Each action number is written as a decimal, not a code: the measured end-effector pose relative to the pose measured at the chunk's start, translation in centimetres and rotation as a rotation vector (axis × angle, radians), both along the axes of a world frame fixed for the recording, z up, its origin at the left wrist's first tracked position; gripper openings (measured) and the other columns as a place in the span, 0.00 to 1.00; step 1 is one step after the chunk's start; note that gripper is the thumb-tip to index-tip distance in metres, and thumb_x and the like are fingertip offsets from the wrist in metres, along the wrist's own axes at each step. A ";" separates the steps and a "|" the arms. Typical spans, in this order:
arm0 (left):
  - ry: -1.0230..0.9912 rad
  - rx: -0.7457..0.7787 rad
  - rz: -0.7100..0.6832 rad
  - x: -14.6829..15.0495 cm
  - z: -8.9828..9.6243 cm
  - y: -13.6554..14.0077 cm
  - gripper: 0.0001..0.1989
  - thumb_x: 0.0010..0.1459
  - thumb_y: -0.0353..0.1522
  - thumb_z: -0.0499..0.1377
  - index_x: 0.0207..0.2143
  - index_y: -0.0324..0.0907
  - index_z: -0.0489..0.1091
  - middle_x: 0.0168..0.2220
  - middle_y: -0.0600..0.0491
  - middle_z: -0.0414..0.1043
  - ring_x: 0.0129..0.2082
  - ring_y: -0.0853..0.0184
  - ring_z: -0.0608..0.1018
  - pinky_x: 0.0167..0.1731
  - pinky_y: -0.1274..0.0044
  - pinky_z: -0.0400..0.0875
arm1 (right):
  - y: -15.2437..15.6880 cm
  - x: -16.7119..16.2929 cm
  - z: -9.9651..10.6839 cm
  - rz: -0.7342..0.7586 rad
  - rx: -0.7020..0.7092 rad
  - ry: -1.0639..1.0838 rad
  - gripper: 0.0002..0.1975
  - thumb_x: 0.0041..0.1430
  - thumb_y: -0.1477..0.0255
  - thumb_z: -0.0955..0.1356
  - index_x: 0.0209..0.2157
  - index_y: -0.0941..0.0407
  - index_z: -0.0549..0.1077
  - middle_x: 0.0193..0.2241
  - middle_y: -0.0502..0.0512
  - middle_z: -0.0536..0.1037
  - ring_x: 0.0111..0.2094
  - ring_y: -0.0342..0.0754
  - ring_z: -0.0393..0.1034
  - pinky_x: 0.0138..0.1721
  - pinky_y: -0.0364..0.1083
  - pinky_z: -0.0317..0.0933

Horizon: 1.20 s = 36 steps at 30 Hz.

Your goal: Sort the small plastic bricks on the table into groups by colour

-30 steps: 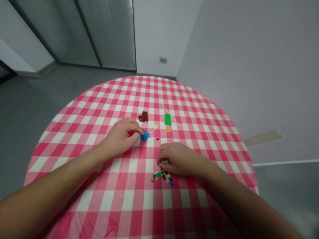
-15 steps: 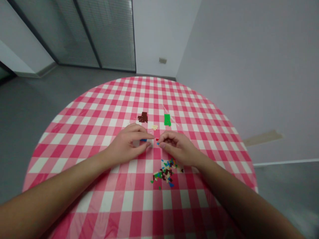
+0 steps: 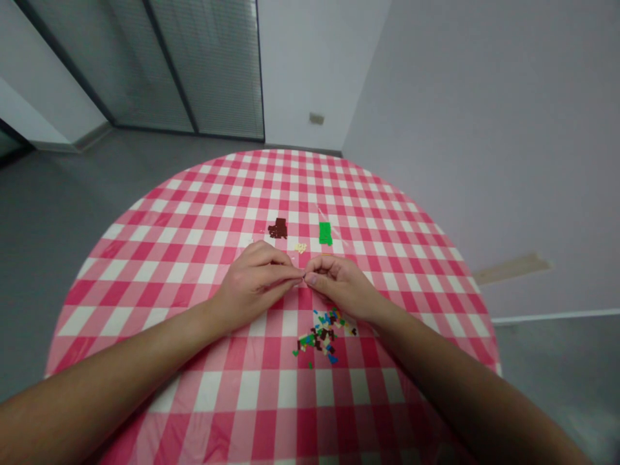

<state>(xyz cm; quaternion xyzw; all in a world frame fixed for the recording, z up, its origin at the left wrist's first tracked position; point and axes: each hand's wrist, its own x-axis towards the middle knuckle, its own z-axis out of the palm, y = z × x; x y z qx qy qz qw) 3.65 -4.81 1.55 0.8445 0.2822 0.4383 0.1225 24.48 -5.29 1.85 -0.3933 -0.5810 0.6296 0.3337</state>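
My left hand (image 3: 259, 278) and my right hand (image 3: 341, 283) meet fingertip to fingertip just above the checked tablecloth. Thumb and forefinger of the left are pinched together, and whatever lies between them is hidden. The fingers of the right are curled, its thumb pressed to the forefinger where a small blue toy brick showed half a second ago; the fingertips cover that spot now. Nearer to me, below the right hand, lies a scattered heap of tiny mixed-colour bricks (image 3: 320, 336) in green, brown, blue and cream.
Beyond the hands sit a cluster of brown bricks (image 3: 278, 228), a small group of cream bricks (image 3: 301, 247) and a green block of bricks (image 3: 325, 234). They rest on a round table with a red-and-white checked cloth (image 3: 213, 387). A wall (image 3: 484, 129) stands to the right.
My left thumb and forefinger have closed from a spread position and moved right to meet the right fingertips. The blue and red bits seen near the fingers are now covered.
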 end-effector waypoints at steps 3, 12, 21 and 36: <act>0.007 0.020 -0.008 0.0 0.0 0.0 0.07 0.63 0.29 0.62 0.42 0.47 0.77 0.35 0.52 0.78 0.37 0.66 0.77 0.39 0.72 0.71 | 0.0 -0.1 0.0 0.015 -0.003 0.021 0.10 0.56 0.63 0.71 0.31 0.55 0.72 0.21 0.45 0.66 0.24 0.41 0.62 0.22 0.40 0.55; 0.118 -0.110 -0.006 -1.1 0.9 1.0 0.05 0.63 0.32 0.61 0.35 0.46 0.78 0.33 0.52 0.79 0.36 0.64 0.76 0.40 0.70 0.70 | 0.5 0.4 -0.4 -0.055 0.121 -0.077 0.09 0.55 0.63 0.71 0.30 0.56 0.75 0.27 0.50 0.76 0.28 0.43 0.67 0.31 0.44 0.63; 0.493 -0.602 0.134 -4.4 1.5 4.0 0.07 0.55 0.30 0.61 0.30 0.44 0.80 0.33 0.52 0.81 0.35 0.63 0.80 0.37 0.73 0.71 | 0.4 2.0 1.6 0.230 0.358 -0.623 0.05 0.56 0.72 0.70 0.28 0.58 0.79 0.25 0.52 0.79 0.25 0.42 0.69 0.28 0.42 0.59; 0.507 -0.643 0.320 -3.4 0.4 3.7 0.08 0.55 0.33 0.61 0.29 0.44 0.81 0.33 0.52 0.82 0.34 0.61 0.81 0.31 0.74 0.67 | 0.1 1.8 2.1 0.447 0.446 -0.959 0.04 0.57 0.74 0.71 0.30 0.57 0.81 0.27 0.53 0.81 0.26 0.43 0.69 0.27 0.43 0.53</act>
